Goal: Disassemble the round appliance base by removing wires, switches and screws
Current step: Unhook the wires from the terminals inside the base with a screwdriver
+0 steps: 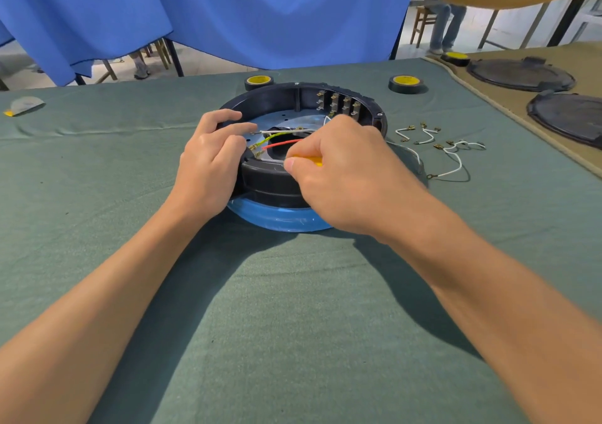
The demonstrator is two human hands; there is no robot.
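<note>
The round appliance base (270,182), black with a blue lower ring, sits open side up in the middle of the green cloth. Inside it run a red wire (280,144), a green-yellow wire (273,136) and a white wire (286,130). A row of switches (338,104) lines its far inner wall. My left hand (208,163) rests on the base's left rim, fingers curled over the edge by the wire terminals. My right hand (338,169) grips a yellow-handled tool (312,160) over the near rim; the tool's tip is hidden.
Several loose white wires with terminals (446,150) lie on the cloth right of the base. Two rolls of black tape with yellow cores (407,83) (259,81) stand behind it. Dark round covers (521,73) lie on a tan mat at the far right. A blue curtain hangs behind.
</note>
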